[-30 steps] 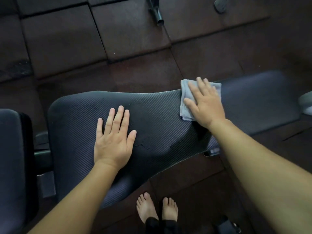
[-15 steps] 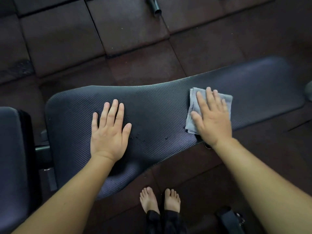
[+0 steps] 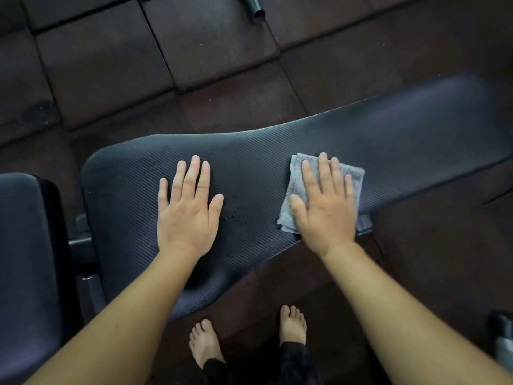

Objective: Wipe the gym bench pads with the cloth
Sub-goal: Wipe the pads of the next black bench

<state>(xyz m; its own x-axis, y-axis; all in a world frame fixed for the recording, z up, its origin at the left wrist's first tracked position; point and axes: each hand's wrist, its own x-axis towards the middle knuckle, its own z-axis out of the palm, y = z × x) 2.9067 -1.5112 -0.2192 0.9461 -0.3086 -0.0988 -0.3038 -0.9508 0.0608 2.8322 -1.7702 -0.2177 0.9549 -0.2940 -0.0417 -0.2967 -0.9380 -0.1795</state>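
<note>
The gray cloth (image 3: 356,176) is folded into a rough square and sits on the long bench pad (image 3: 263,162), toward the pad's near edge and about halfway along it. One corner hangs just over that near edge. The right hand (image 3: 324,209) lies flat on top of it, fingers straight and a bit spread, palm pressing down. It's not gripping or bunching the cloth at all, just a flat open palm, and cloth peeks out on the left, far and right sides of the hand.

The left hand (image 3: 188,212) is flat too, laid straight on the bare pad to the left of the cloth with its fingers pointing away, holding nothing. The two hands are close but not touching. In the gap between them there's a sprinkle of small droplets (image 3: 236,216) on the ribbed dark surface.

The pad runs diagonally, with the wide end near and left and the narrower end going off far and right, where it's blurry. Further left is a second pad (image 3: 25,245), with a gap and some dark frame hardware (image 3: 80,240) between the two.

Under everything are dark rubber floor tiles (image 3: 97,65). A black tube end (image 3: 254,8) pokes in at the far edge. Two bare feet (image 3: 205,345) stand on the floor on the near side of the bench, and there's some dark object (image 3: 502,337) at the near right that I can't make out.
</note>
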